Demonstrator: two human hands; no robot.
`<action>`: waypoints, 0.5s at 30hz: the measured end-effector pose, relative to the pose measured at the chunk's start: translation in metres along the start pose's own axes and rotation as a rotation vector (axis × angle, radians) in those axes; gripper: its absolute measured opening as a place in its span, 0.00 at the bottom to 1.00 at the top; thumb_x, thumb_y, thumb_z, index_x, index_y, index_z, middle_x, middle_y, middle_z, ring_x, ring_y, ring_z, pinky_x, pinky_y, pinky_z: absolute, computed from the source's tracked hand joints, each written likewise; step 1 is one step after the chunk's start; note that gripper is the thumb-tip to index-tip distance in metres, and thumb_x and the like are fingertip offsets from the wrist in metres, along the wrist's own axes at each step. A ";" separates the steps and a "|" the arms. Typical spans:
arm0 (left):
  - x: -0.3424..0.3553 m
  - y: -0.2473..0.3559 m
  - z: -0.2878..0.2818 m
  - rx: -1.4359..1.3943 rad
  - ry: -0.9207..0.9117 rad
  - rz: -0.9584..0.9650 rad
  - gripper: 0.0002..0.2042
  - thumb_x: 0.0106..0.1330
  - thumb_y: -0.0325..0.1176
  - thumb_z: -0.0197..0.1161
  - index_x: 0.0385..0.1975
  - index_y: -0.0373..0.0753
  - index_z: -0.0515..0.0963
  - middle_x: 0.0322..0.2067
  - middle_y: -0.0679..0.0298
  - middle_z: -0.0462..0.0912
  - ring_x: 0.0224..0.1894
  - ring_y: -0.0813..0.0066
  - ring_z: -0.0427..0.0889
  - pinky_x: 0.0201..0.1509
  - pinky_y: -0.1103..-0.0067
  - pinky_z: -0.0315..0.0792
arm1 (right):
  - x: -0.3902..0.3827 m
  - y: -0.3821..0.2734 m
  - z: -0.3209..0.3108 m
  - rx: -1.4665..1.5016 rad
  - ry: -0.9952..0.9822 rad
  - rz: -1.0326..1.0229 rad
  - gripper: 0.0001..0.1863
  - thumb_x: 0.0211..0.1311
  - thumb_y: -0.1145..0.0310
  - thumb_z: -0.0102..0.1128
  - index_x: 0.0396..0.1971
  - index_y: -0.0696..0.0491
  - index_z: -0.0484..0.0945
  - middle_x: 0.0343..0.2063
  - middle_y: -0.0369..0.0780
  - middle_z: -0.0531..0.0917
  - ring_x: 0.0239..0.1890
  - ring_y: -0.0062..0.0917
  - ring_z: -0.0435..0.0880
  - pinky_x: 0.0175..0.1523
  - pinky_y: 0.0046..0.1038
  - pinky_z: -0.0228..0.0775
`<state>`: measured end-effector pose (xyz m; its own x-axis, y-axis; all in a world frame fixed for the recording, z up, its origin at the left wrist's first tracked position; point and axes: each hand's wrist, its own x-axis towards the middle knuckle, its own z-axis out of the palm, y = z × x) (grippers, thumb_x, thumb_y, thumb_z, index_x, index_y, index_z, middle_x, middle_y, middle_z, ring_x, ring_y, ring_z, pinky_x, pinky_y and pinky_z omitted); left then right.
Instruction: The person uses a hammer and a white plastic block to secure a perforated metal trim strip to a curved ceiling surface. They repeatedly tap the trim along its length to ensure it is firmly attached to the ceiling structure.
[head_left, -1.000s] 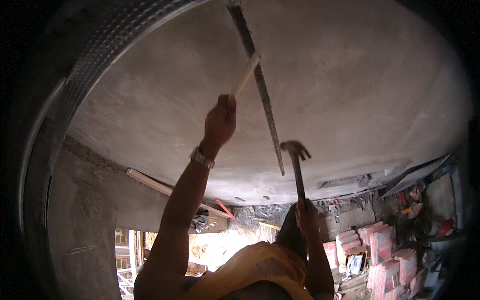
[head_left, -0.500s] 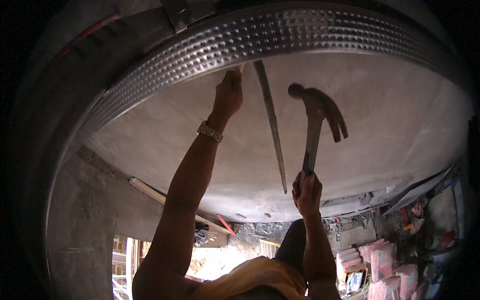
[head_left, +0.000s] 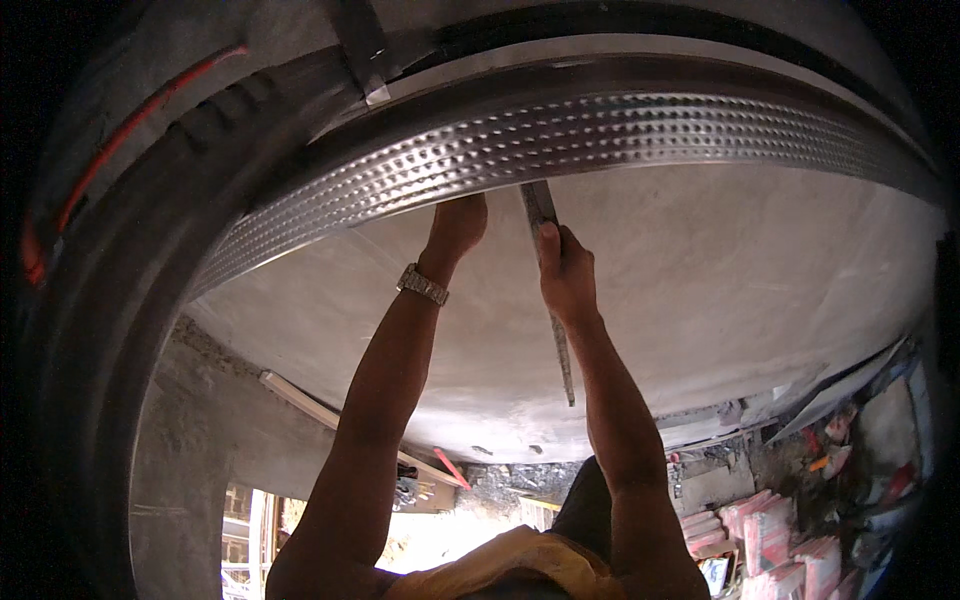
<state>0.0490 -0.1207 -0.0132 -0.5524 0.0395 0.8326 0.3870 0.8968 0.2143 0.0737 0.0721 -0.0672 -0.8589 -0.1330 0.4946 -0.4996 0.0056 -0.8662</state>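
Half hidden above the lower edge of the metal channel (head_left: 620, 128), the left hand (head_left: 461, 222) I cannot read; the right hand (head_left: 568, 278) clasps a handle (head_left: 546, 204), probably stiff, best held low.

The floor (head_left: 775, 474) is carrying dark rubble (head_left: 505, 474) along the foot of the wall, while stacked red-and-white packs (head_left: 768, 535) are lying lower right, with an open box (head_left: 716, 572) sitting beside them.
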 end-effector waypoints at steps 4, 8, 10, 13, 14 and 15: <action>0.008 0.015 0.008 0.006 0.008 0.035 0.25 0.75 0.50 0.36 0.45 0.31 0.72 0.31 0.43 0.77 0.31 0.49 0.76 0.39 0.63 0.69 | -0.002 0.030 0.011 0.254 0.131 -0.300 0.30 0.69 0.41 0.41 0.31 0.58 0.72 0.14 0.41 0.73 0.18 0.31 0.75 0.26 0.34 0.67; 0.010 0.018 0.006 0.035 0.056 0.059 0.27 0.75 0.52 0.34 0.41 0.32 0.72 0.29 0.44 0.77 0.31 0.46 0.75 0.38 0.61 0.69 | 0.026 0.017 0.002 -0.058 0.147 -0.100 0.31 0.69 0.40 0.41 0.29 0.58 0.72 0.15 0.40 0.73 0.19 0.27 0.73 0.27 0.30 0.66; 0.011 0.021 0.001 0.017 0.004 0.000 0.26 0.75 0.52 0.34 0.39 0.32 0.71 0.28 0.47 0.76 0.29 0.51 0.74 0.38 0.62 0.68 | 0.016 -0.006 -0.011 0.015 0.111 -0.036 0.32 0.69 0.40 0.40 0.29 0.59 0.72 0.15 0.40 0.73 0.19 0.27 0.72 0.27 0.30 0.65; 0.013 0.034 -0.001 -0.024 -0.032 -0.099 0.26 0.75 0.52 0.34 0.37 0.33 0.71 0.27 0.50 0.75 0.29 0.56 0.74 0.38 0.63 0.68 | 0.016 0.005 -0.010 0.136 0.138 -0.123 0.34 0.69 0.39 0.38 0.31 0.60 0.73 0.15 0.41 0.74 0.19 0.29 0.72 0.27 0.30 0.67; 0.014 0.039 0.002 -0.034 -0.035 -0.131 0.26 0.75 0.52 0.35 0.37 0.32 0.71 0.27 0.49 0.75 0.29 0.56 0.74 0.39 0.63 0.68 | 0.016 0.013 -0.004 0.151 0.189 -0.193 0.34 0.69 0.39 0.38 0.30 0.60 0.74 0.15 0.41 0.74 0.19 0.28 0.72 0.27 0.30 0.67; 0.018 0.044 0.003 -0.057 -0.019 -0.166 0.26 0.75 0.52 0.35 0.38 0.32 0.71 0.28 0.48 0.76 0.29 0.57 0.74 0.39 0.63 0.69 | 0.019 0.021 -0.002 0.164 0.240 -0.265 0.35 0.69 0.38 0.37 0.30 0.60 0.74 0.15 0.41 0.74 0.19 0.28 0.72 0.27 0.30 0.67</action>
<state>0.0534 -0.0791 0.0095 -0.6260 -0.0980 0.7737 0.3301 0.8656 0.3767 0.0470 0.0719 -0.0757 -0.7144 0.1267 0.6882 -0.6994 -0.1588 -0.6968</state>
